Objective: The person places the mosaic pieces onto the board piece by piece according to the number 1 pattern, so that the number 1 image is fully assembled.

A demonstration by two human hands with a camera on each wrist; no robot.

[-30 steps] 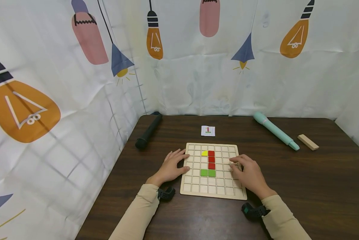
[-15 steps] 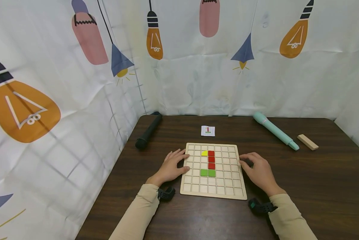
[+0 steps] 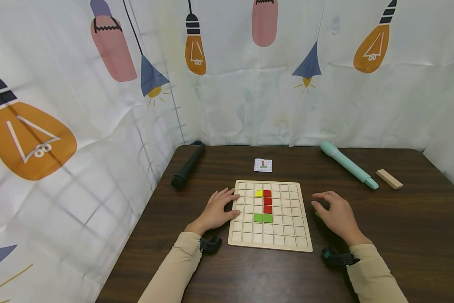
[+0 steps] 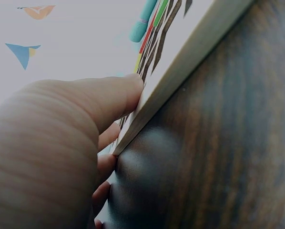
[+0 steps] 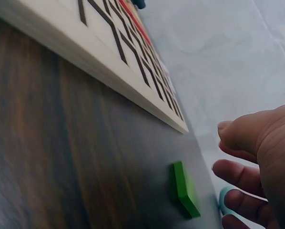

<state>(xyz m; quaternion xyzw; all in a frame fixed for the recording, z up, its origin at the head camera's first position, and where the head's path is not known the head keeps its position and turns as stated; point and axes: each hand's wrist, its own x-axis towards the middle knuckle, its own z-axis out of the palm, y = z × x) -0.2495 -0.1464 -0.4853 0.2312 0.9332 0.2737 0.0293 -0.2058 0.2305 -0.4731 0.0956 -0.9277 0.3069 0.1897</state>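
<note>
Mostly hidden: green tile under right hand.

Bright even light, soft shadows, head view warped at edges, 2 wrist views blurry up close

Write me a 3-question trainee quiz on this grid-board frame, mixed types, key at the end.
1. True or false: the left hand rests against the left edge of the wooden grid board.
2. Multiple choice: the loose green tile lies A) in a board cell, B) on the table just right of the board, under the right hand, C) beside the black microphone.
3. Fill in: the column of red tiles counts ___ tiles, with a yellow piece left of its top one.

Key: 1 true; 2 B; 3 three.
</note>
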